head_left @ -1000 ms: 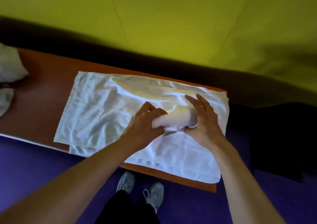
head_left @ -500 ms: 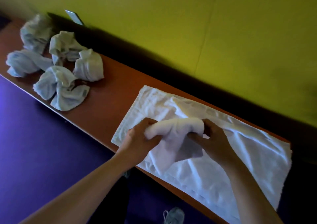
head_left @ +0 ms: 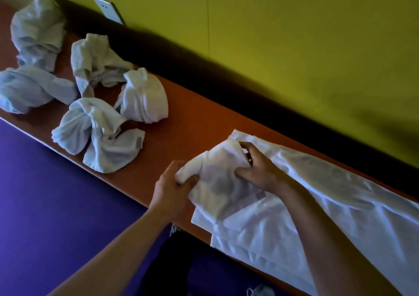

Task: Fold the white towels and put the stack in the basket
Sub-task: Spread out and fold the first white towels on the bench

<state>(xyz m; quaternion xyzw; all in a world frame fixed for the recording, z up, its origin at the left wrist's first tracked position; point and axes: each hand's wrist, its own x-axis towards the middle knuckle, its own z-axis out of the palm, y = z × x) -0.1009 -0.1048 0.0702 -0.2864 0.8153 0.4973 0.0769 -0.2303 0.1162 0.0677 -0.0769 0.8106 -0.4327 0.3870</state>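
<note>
A long orange-brown worktop (head_left: 192,123) is seen running diagonally from the upper left of the frame to the lower right, set against a yellow-green wall (head_left: 294,35). At the centre of the frame, a bunched white towel (head_left: 217,178) is held between two bare hands. Its left end is gripped by the left hand (head_left: 172,191), whose fingers are curled round the cloth. Its right side is grasped by the right hand (head_left: 260,171), with the fingers (head_left: 246,147) hooked over the top of the bundle. Under this towel, a flat layer of white towels (head_left: 317,216) is spread along the worktop toward the lower right, hanging slightly over the near edge. In the upper left of the frame, a cluster of crumpled white towels (head_left: 90,96) is scattered on the worktop, well apart from the hands. A white wall plate (head_left: 108,10) is mounted at the top left. Purple floor (head_left: 56,205) fills the lower left, and a grey shoe (head_left: 260,291) is partly visible at the bottom edge.
</note>
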